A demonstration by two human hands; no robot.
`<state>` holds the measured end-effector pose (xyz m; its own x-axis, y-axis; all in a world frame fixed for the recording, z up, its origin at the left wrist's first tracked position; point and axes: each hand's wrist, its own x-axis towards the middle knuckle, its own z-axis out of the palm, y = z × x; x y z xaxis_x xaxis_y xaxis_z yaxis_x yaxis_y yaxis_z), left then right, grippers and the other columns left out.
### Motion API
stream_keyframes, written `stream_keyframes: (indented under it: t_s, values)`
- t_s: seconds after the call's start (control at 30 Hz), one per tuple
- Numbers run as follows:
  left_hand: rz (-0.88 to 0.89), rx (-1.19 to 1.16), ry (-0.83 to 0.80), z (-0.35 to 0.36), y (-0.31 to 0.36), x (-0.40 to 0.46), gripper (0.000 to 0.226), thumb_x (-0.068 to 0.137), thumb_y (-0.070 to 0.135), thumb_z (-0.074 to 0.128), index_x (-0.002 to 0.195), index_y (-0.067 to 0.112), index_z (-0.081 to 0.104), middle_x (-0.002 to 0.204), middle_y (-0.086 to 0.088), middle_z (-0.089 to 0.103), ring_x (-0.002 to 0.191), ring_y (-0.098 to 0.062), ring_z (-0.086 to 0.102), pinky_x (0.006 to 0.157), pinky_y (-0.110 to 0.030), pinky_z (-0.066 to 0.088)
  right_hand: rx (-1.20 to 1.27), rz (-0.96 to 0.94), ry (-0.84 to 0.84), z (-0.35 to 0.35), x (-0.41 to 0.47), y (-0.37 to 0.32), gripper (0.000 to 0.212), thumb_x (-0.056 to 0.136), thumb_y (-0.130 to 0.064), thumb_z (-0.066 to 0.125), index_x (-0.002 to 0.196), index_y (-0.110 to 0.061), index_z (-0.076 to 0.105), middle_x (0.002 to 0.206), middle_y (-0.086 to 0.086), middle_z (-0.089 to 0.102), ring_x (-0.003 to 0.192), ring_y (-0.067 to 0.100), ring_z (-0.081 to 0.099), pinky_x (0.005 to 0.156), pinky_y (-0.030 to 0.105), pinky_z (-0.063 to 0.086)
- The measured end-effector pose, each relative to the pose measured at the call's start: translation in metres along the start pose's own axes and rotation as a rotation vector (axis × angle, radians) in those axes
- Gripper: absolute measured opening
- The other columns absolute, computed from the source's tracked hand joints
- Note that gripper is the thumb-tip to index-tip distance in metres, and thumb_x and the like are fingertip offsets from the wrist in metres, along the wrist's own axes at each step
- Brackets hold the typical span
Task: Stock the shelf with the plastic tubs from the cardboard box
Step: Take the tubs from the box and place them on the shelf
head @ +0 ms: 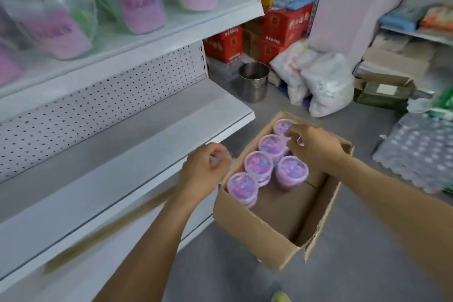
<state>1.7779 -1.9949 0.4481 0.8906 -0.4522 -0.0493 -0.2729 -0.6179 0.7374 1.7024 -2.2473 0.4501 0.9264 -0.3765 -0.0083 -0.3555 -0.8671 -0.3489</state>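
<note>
An open box (274, 223) is shown on the floor (355, 265), its left edge close against the lower shelf (117, 154), whose deck lies bare. Five lidded tubs (258, 164) are seen in the box's far-left part; the near-right part is free. The left hand (206, 169) is curled at the box's 9 o'clock rim; whether anything is held cannot be told. The right hand (311, 145), at 12 o'clock, pinches at a tub's lid. Beyond, at 12 o'clock, a metal bucket (253, 81) and white sacks (318, 83) are seen. The upper shelf (152, 39) carries tubs.
</note>
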Motion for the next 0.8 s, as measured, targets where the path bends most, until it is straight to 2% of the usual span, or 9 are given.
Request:
stream_keyframes:
  t_s: [0.13,0.23,0.37,0.43,0.5,0.57,0.63,0.7,0.8]
  values:
    - [-0.161,-0.105,-0.112,0.067,-0.005,0.030,0.021,0.088,0.029,0.065,0.106,0.021,0.066,0.101,0.008,0.068,0.089,-0.007,0.063,0.072,-0.017,0.047,0.068,0.111,-0.117,0.035,0.014,0.062,0.019,0.090,-0.024,0.055,0.106,-0.020,0.064,0.107,0.001,0.066,0.102,0.029,0.060,0.079,0.030,0.044]
    - [-0.348,-0.245,-0.156,0.105,-0.021,0.051,0.018,0.087,0.025,0.064,0.101,0.015,0.068,0.101,-0.002,0.070,0.086,-0.017,0.067,0.070,-0.027,0.053,0.173,0.234,-0.250,0.066,0.020,0.092,0.025,0.087,-0.018,0.056,0.110,-0.020,0.065,0.111,0.003,0.066,0.106,0.029,0.061,0.088,0.033,0.047]
    - [-0.696,-0.470,-0.169,0.153,-0.048,0.074,0.016,0.089,0.015,0.061,0.102,0.008,0.067,0.087,-0.010,0.066,0.055,-0.016,0.062,0.054,-0.027,0.051,0.353,0.371,-0.312,0.116,0.025,0.128,0.024,0.084,-0.015,0.060,0.107,-0.016,0.068,0.109,0.007,0.067,0.106,0.028,0.061,0.094,0.033,0.045]
    - [-0.847,-0.548,-0.204,0.177,-0.060,0.084,0.004,0.089,0.014,0.060,0.090,0.012,0.063,0.074,-0.007,0.060,0.053,-0.016,0.056,0.051,-0.027,0.050,0.425,0.461,-0.313,0.140,0.026,0.142,0.025,0.085,-0.016,0.062,0.109,-0.015,0.067,0.106,0.006,0.066,0.103,0.024,0.060,0.091,0.028,0.043]
    - [-0.990,-0.662,-0.213,0.200,-0.070,0.090,0.010,0.091,0.015,0.056,0.082,0.014,0.054,0.067,-0.004,0.051,0.052,-0.015,0.049,0.050,-0.025,0.048,0.499,0.556,-0.314,0.161,0.030,0.154,0.028,0.084,-0.017,0.063,0.112,-0.014,0.066,0.097,0.004,0.063,0.091,0.020,0.058,0.080,0.024,0.043]
    - [-1.101,-0.709,-0.198,0.222,-0.081,0.091,0.021,0.096,0.032,0.054,0.100,0.011,0.052,0.080,-0.010,0.055,0.070,-0.024,0.059,0.066,-0.037,0.055,0.578,0.687,-0.332,0.180,0.036,0.162,0.030,0.082,-0.020,0.063,0.111,-0.014,0.064,0.090,0.005,0.059,0.079,0.021,0.056,0.063,0.026,0.044]
    - [-1.222,-0.762,-0.186,0.239,-0.092,0.087,0.043,0.096,0.044,0.049,0.128,0.017,0.042,0.107,-0.020,0.056,0.096,-0.037,0.062,0.077,-0.047,0.057,0.604,0.785,-0.362,0.196,0.043,0.167,0.026,0.082,-0.022,0.061,0.107,-0.013,0.062,0.087,0.008,0.058,0.073,0.025,0.057,0.054,0.027,0.047]
    - [-1.306,-0.921,-0.115,0.251,-0.101,0.085,0.048,0.098,0.039,0.049,0.141,0.022,0.035,0.130,-0.022,0.049,0.115,-0.042,0.056,0.075,-0.046,0.059,0.633,0.880,-0.381,0.207,0.052,0.168,0.026,0.084,-0.024,0.059,0.108,-0.013,0.060,0.087,0.009,0.060,0.071,0.029,0.062,0.054,0.033,0.054]
    - [-1.257,-0.992,-0.008,0.267,-0.110,0.092,0.046,0.101,0.030,0.042,0.142,0.008,0.037,0.142,-0.018,0.046,0.124,-0.034,0.053,0.085,-0.041,0.056,0.782,1.022,-0.342,0.221,0.064,0.166,0.036,0.086,-0.027,0.059,0.117,-0.009,0.057,0.088,0.010,0.057,0.068,0.026,0.060,0.053,0.036,0.055]
